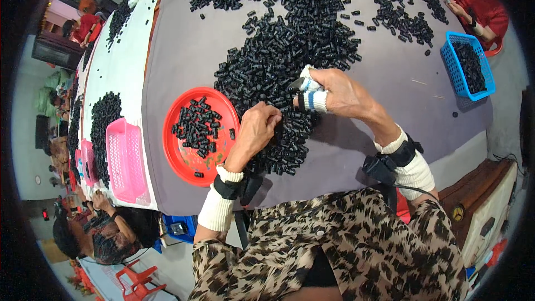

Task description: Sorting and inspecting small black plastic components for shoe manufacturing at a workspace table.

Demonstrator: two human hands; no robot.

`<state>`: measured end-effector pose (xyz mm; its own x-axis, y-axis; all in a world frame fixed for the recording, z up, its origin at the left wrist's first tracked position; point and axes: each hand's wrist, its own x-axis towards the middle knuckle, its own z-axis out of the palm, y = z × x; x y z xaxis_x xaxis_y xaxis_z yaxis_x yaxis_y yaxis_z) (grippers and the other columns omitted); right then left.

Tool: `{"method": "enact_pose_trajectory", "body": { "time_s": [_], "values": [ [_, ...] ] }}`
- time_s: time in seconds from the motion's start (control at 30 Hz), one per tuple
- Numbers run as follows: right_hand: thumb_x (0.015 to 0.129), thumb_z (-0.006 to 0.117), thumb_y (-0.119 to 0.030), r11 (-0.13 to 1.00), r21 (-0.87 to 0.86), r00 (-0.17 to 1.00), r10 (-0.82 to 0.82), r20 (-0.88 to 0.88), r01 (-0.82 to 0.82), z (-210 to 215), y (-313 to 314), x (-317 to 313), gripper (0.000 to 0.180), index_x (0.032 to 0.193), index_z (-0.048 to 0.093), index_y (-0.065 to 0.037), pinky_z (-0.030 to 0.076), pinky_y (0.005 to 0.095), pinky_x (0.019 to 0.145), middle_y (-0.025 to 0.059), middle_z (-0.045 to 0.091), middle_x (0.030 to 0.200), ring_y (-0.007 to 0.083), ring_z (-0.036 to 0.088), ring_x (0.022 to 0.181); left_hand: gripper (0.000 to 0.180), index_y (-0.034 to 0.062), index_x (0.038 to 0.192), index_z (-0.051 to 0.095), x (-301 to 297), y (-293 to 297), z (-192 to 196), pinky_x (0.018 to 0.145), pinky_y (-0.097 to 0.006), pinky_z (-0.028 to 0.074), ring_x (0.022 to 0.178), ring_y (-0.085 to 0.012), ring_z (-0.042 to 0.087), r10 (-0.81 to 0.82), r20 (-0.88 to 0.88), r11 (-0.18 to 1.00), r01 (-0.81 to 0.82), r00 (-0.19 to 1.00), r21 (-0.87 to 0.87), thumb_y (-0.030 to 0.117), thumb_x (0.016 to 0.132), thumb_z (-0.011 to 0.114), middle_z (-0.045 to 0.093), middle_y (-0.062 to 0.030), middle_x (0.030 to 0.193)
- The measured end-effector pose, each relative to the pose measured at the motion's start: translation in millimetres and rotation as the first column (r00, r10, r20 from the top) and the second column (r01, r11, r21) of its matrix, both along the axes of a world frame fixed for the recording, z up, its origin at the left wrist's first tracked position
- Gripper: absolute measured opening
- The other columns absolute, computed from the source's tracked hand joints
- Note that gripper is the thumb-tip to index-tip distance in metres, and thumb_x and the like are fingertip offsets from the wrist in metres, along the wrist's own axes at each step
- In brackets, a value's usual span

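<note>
A large heap of small black cylindrical pieces [290,39] spreads over the grey tabletop in front of me. My left hand [257,128] rests at the heap's near part, fingers curled and pinched together; what they hold, if anything, is hidden. Just to its right, my right hand [343,96] is closed above the heap, its thumb and fingers wrapped in white knit covers with blue stripes. Something small and dark shows at its fingertips, too small to name. Left of my left hand lies a round red tray [169,134] with a loose batch of the same black pieces.
A blue basket [488,73] of black pieces stands at the right, near a person in red [485,3]. On the left, a pink basket [127,161] sits on a white-covered table beside another black heap [106,117]. Another person [100,228] works at the lower left.
</note>
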<state>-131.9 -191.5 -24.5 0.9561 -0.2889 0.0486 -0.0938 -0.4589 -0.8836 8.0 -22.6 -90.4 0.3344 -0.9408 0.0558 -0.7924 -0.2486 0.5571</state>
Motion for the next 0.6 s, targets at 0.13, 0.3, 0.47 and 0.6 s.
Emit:
{"method": "enact_pose_trajectory", "body": {
  "time_s": [0.13,0.3,0.47,0.6],
  "values": [
    [0.075,0.067,-0.026,0.999,0.046,1.000,-0.012,0.016,0.012,2,2,3,0.028,0.080,0.057,0.000,0.044,0.0346,0.060,0.0144,0.061,0.072,0.0266,0.058,0.063,0.012,0.0007,0.084,0.062,-1,6,-1,0.067,-0.040,0.044,0.077,-0.0314,0.054,-0.022,-0.065,0.999,0.020,0.998,-0.038,0.008,0.075,0.064,0.055,-0.0143,0.076],
    [0.074,0.066,-0.022,0.997,0.076,1.000,-0.006,0.001,0.006,3,7,4,0.024,0.080,0.057,0.000,0.044,0.0338,0.059,0.0143,0.061,0.071,0.0245,0.058,0.063,0.016,0.0015,0.087,0.060,-9,5,-2,0.070,-0.041,0.044,0.079,-0.0337,0.053,-0.088,0.055,0.996,0.087,0.995,0.012,0.004,0.072,0.062,0.052,-0.0159,0.079],
    [0.075,0.067,-0.023,0.998,0.065,1.000,-0.005,0.029,0.003,7,14,8,0.025,0.081,0.057,0.000,0.043,0.0334,0.058,0.0133,0.060,0.068,0.0222,0.057,0.061,0.019,0.0004,0.095,0.062,-1,8,8,0.065,-0.032,0.047,0.071,-0.0214,0.057,0.097,-0.355,0.989,-0.129,0.930,-0.069,0.004,0.077,0.060,0.057,-0.0095,0.078],
    [0.073,0.070,-0.027,0.996,0.091,1.000,0.002,0.025,-0.005,19,13,9,0.030,0.082,0.058,-0.001,0.042,0.0313,0.056,0.0094,0.058,0.065,0.0164,0.053,0.058,0.020,-0.0017,0.102,0.059,6,11,54,0.065,-0.026,0.049,0.068,-0.0123,0.057,-0.034,-0.988,0.892,-0.441,0.148,-0.097,0.003,0.083,0.055,0.059,-0.0054,0.079]
  ]
}}
